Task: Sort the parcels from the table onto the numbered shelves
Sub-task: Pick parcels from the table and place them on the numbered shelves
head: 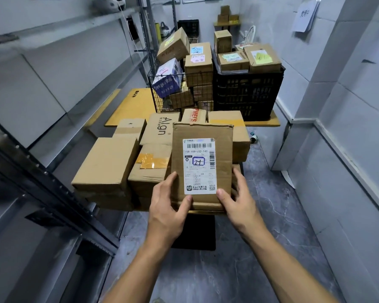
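I hold the flat brown cardboard parcel [222,149] upright in front of me, its white shipping label [199,166] facing the camera. My left hand [169,206] grips the lower left corner, thumb on the front face and fingers curled behind. My right hand [239,197] clamps the lower right edge the same way. The parcel stands over the near edge of the heap of plain brown cartons [109,162] that hides the tabletop; I cannot tell whether its bottom rests on the carton beneath.

I judge this to be the label-reading step. A handwritten mark sits in a blue box on the label, but I cannot read it with confidence. Next I need to settle that number, then turn left to the grey metal shelves [53,68] and find the matching bay, keeping both hands firm.
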